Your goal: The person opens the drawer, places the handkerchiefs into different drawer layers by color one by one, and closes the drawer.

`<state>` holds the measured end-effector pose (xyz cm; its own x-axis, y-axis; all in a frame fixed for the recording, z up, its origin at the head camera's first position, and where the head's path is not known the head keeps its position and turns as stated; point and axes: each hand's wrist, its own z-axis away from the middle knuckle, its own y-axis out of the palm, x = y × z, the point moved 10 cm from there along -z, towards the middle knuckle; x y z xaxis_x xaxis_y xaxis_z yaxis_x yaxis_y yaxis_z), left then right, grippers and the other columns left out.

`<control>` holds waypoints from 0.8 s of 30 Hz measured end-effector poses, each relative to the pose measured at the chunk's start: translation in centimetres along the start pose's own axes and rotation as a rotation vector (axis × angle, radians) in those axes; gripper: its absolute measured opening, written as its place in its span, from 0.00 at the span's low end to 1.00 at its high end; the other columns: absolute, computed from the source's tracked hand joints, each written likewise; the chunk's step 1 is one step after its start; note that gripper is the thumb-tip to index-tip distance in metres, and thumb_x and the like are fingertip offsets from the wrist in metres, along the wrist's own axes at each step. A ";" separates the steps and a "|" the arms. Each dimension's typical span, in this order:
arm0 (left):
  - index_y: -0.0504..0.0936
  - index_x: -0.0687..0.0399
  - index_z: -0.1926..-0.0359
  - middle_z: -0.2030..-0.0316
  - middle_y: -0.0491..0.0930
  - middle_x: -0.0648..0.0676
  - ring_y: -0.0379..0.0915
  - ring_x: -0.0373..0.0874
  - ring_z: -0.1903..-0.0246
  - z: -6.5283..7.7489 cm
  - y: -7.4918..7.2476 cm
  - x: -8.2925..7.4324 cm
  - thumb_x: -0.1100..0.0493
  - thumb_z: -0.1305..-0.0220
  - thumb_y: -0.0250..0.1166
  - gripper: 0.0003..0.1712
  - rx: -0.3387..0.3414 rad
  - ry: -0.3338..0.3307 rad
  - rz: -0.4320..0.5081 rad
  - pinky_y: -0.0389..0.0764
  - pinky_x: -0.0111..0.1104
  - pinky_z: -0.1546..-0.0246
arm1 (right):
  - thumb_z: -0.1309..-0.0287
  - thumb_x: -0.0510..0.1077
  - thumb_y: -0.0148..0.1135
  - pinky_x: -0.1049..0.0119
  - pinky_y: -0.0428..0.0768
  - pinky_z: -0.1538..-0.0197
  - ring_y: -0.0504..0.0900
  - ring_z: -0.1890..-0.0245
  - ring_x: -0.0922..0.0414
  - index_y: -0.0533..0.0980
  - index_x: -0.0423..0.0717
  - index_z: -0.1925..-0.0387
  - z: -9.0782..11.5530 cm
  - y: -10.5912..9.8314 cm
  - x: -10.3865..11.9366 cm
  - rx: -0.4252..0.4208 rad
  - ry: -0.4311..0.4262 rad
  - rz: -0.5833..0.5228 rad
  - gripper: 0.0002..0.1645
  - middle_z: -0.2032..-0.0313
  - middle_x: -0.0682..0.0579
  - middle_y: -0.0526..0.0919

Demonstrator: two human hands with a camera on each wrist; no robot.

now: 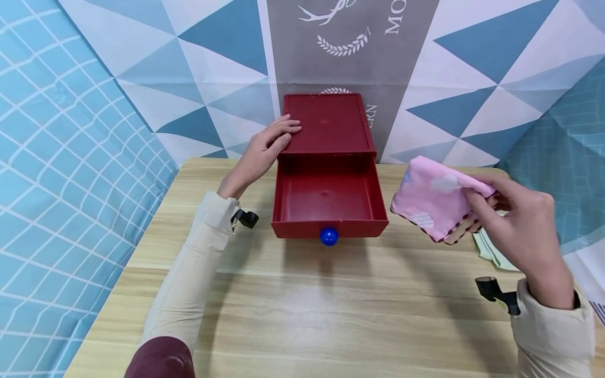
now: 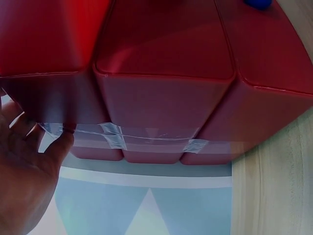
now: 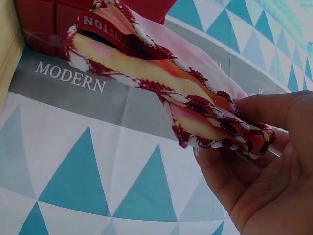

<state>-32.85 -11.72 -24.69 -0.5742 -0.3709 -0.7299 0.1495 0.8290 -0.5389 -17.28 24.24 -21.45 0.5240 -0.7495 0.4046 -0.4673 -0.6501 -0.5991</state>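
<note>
A red drawer cabinet (image 1: 325, 123) stands at the table's back, its top drawer (image 1: 326, 229) pulled out toward me with nothing inside. A round blue knob (image 1: 329, 237) sits on that drawer's front. My left hand (image 1: 264, 152) rests with extended fingers on the cabinet's upper left edge; the left wrist view shows the fingers (image 2: 61, 144) against its side. To the right of the drawer, above the table, my right hand (image 1: 524, 226) pinches a folded pink towel (image 1: 432, 197) between thumb and fingers. Dark red and white stitching edges the towel (image 3: 161, 88), seen closely in the right wrist view.
A pale green folded cloth (image 1: 493, 252) lies on the wooden table (image 1: 302, 320) at the right, partly behind my right hand. Patterned sheets (image 1: 227, 63) hang behind and beside the table. Clear tape (image 2: 115, 136) runs across the cabinet's stacked tiers.
</note>
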 end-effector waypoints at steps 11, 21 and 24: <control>0.75 0.66 0.36 0.31 0.67 0.60 0.48 0.51 0.24 0.0 0.0 -0.1 0.63 0.23 0.48 0.21 -0.009 0.001 0.011 0.52 0.30 0.28 | 0.45 0.31 0.68 0.89 0.72 0.59 0.76 0.69 0.83 0.84 0.33 0.56 -1.1 -0.9 0.4 -0.099 0.034 -0.040 0.13 0.62 0.77 0.79; 0.75 0.65 0.36 0.30 0.67 0.60 0.47 0.50 0.24 0.1 0.0 -0.1 0.62 0.24 0.49 0.21 -0.010 -0.006 0.022 0.52 0.30 0.28 | 0.41 0.35 0.64 0.84 0.72 0.63 0.76 0.73 0.75 0.84 0.28 0.58 -2.6 -2.7 2.2 -0.274 0.010 -0.144 0.13 0.64 0.71 0.82; 0.75 0.65 0.36 0.30 0.66 0.59 0.47 0.49 0.24 0.1 0.0 0.0 0.61 0.24 0.49 0.21 -0.007 -0.010 0.026 0.53 0.31 0.28 | 0.43 0.35 0.65 0.84 0.73 0.64 0.75 0.75 0.73 0.84 0.27 0.60 -3.0 -2.9 2.9 -0.318 -0.009 -0.198 0.12 0.65 0.60 0.85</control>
<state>-32.78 -11.71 -24.69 -0.5623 -0.3533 -0.7477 0.1586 0.8413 -0.5168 -16.61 23.59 -16.46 0.6317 -0.6051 0.4845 -0.5534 -0.7897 -0.2648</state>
